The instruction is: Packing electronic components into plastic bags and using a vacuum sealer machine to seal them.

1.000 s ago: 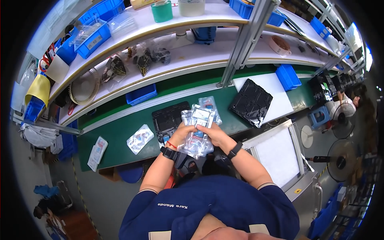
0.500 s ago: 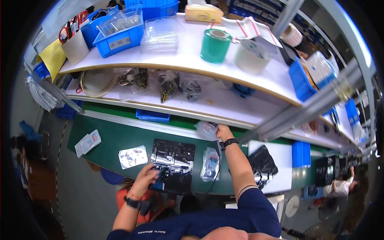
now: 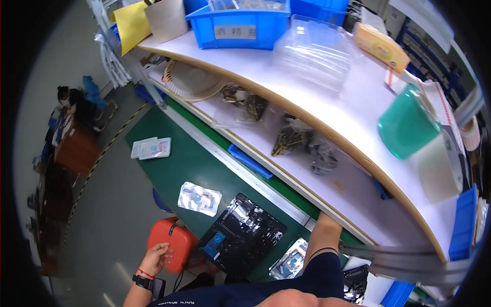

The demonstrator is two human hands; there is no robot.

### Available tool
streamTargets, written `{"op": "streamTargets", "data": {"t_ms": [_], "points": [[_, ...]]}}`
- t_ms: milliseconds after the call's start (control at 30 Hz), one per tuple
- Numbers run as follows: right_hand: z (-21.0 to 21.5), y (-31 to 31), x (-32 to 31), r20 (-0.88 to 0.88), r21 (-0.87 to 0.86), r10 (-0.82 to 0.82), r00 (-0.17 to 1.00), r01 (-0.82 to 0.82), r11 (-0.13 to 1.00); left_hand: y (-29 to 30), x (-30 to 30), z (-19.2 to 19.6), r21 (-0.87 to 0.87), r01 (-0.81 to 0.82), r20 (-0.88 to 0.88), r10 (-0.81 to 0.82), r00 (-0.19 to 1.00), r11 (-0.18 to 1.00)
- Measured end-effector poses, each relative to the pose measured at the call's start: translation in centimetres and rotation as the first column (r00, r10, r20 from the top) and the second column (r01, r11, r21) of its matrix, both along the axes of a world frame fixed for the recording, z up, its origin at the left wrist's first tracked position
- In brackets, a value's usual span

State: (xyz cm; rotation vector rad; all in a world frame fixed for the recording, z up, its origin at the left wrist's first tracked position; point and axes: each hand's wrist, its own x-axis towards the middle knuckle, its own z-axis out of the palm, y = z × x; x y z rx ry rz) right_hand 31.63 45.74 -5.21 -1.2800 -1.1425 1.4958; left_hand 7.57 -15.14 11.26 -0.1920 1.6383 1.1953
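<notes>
My left hand (image 3: 157, 257) is over the red seat (image 3: 171, 238) below the table edge. Its fingers are loosely bent and a little apart, and nothing shows in them. My right forearm (image 3: 326, 234) reaches in under the shelf edge, which hides the hand and whatever it touches. Between my arms, a black device chassis (image 3: 258, 225) with silvery parts and a blue-marked block (image 3: 219, 239) lies on the green table (image 3: 192, 163). A clear bag of parts (image 3: 291, 261) lies beside my right forearm, and another bag (image 3: 199, 198) lies left of the chassis.
Flat packs (image 3: 155, 148) lie at the table's far left. The shelf (image 3: 332, 138) overhangs the table's back, with bagged parts (image 3: 291, 135) and a round basket (image 3: 192, 82) inside. A green roll (image 3: 409, 123) and blue bin (image 3: 240, 25) stand on top. A person sits far left.
My left hand has left the chassis and moved down-left over the red seat. My right hand, earlier seen on a clear plastic bag, has gone under the shelf. The view has turned left.
</notes>
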Motion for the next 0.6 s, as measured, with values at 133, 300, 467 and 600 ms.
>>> {"op": "streamTargets", "data": {"t_ms": [133,300,467,600], "points": [[-3.4,0.0,-0.1,0.178,0.164,0.011,0.984,-0.041,0.986,0.2,0.6,-0.6,-0.012,-0.028,-0.007,0.028,1.0,1.0],[-5.6,-2.0,3.0,0.418,0.358,-0.031,0.908,-0.133,0.924,1.5,0.4,-0.5,-0.014,0.012,-0.059,-0.012,0.998,1.0],[-7.5,-7.0,9.3,0.62,0.51,-0.167,0.766,-0.233,0.828,2.4,0.5,-0.5,-0.024,0.095,-0.134,-0.097,0.986,0.995],[-6.3,-13.0,15.5,0.721,0.605,-0.348,0.599,-0.3,0.737,6.8,-1.0,-1.7,-0.04,0.342,-0.309,-0.337,0.889,0.939]]}}
